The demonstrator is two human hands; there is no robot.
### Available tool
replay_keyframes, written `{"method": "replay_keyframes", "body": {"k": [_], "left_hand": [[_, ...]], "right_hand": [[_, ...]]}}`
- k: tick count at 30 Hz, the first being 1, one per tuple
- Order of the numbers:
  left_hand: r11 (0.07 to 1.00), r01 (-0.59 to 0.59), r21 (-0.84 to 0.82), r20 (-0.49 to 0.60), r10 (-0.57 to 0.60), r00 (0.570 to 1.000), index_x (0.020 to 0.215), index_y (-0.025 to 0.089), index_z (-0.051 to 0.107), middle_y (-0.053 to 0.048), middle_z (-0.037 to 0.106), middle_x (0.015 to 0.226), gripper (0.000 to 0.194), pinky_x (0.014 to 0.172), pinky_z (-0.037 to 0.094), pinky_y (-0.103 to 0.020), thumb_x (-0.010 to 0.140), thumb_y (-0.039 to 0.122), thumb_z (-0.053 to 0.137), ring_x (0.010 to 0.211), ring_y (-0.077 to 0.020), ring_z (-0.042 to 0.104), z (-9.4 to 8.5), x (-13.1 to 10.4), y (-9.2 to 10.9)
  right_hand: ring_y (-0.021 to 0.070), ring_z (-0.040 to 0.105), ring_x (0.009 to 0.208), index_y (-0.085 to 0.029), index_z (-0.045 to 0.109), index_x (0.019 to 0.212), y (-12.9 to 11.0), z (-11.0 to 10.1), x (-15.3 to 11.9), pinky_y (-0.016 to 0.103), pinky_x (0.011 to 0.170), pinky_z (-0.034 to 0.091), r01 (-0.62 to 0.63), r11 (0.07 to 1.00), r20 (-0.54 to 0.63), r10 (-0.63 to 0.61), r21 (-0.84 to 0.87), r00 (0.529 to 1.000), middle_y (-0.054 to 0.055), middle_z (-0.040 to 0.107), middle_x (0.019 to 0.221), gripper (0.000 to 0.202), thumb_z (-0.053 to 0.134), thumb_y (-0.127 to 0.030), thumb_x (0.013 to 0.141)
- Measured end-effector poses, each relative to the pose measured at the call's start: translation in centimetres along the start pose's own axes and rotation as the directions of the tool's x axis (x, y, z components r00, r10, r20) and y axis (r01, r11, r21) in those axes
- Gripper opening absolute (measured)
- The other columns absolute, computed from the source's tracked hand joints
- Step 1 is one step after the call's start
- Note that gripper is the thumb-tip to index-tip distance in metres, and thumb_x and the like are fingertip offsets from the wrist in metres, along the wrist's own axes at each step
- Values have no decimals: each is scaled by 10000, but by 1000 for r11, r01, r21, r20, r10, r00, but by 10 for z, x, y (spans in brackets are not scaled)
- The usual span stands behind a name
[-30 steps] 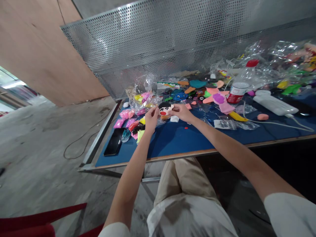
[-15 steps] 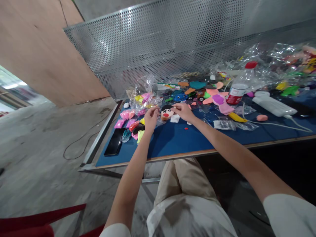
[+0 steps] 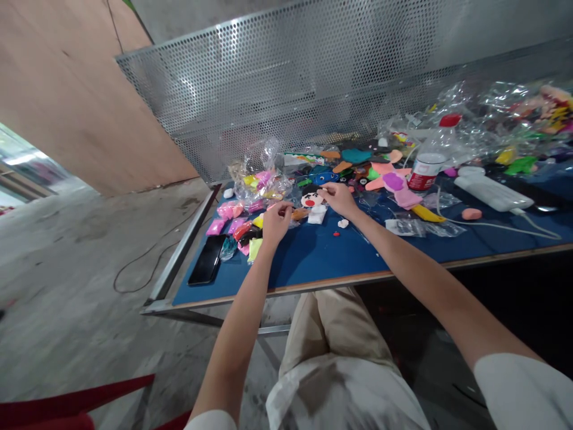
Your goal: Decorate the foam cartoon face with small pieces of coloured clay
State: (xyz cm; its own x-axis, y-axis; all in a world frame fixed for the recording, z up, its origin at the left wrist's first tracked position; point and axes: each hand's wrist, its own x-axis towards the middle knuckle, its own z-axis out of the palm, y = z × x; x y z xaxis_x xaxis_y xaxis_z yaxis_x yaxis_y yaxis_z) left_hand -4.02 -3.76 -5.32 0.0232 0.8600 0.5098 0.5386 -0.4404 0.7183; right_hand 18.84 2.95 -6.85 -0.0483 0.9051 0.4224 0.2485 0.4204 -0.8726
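A small clay face [image 3: 310,200] with black hair, dark brows and a red mouth is above the blue table [image 3: 313,257]. My right hand [image 3: 338,199] pinches its right edge. To the left, my left hand [image 3: 277,222] is apart from the face, its fingers curled together beside a brown piece [image 3: 299,214]; whether it holds something is too small to tell. Just below the face lies a white piece [image 3: 317,215]. A small pale lump [image 3: 342,223] and a tiny red piece [image 3: 336,234] are on the table near my right wrist.
Colored clay packets [image 3: 230,209] and a black phone [image 3: 207,259] lie at the left. At the right are a red-capped bottle [image 3: 430,161], a pink clay figure [image 3: 398,184], a white device [image 3: 492,190] with a cable, and plastic bags. A perforated metal panel [image 3: 286,83] stands behind.
My left hand has come off the face and moved slightly down. The face has shifted right with my right hand. The brown piece and the pale lump show more fully.
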Motion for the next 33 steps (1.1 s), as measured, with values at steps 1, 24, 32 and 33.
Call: {"method": "replay_keyframes", "body": {"k": [1,24,32,33], "left_hand": [[1000,5,0,3,-5,1000,930,219,781,-46,808,897,184,786,586,-304,904,185,602,814,-196,749,0,0,1],[998,-7,66,129,-1,992,948,246,791,-52,807,908,178,798,595,-348,878,203,633,849,-233,752,0,0,-2],[995,-1,102,140,-13,990,967,231,787,-73,813,935,189,815,595,-372,895,201,614,883,-254,764,1,-1,-2],[994,-3,105,142,-12,990,969,232,786,-73,814,934,190,810,593,-371,897,200,613,885,-255,765,1,-1,-1]], "right_hand": [[283,781,820,-201,782,927,1,0,1,431,821,642,2,1000,-1,-2,1,1000,89,819,877,277,733,-460,844],[320,782,956,-142,783,977,28,-65,30,471,903,628,43,992,-102,-55,-120,993,130,828,982,224,728,-315,847],[318,784,975,-138,788,994,30,-63,31,467,909,635,32,996,-109,-41,-86,993,141,829,1009,265,749,-344,832],[317,784,970,-139,789,997,30,-63,31,467,903,636,31,996,-110,-41,-89,993,140,829,1002,268,750,-347,833]]}}
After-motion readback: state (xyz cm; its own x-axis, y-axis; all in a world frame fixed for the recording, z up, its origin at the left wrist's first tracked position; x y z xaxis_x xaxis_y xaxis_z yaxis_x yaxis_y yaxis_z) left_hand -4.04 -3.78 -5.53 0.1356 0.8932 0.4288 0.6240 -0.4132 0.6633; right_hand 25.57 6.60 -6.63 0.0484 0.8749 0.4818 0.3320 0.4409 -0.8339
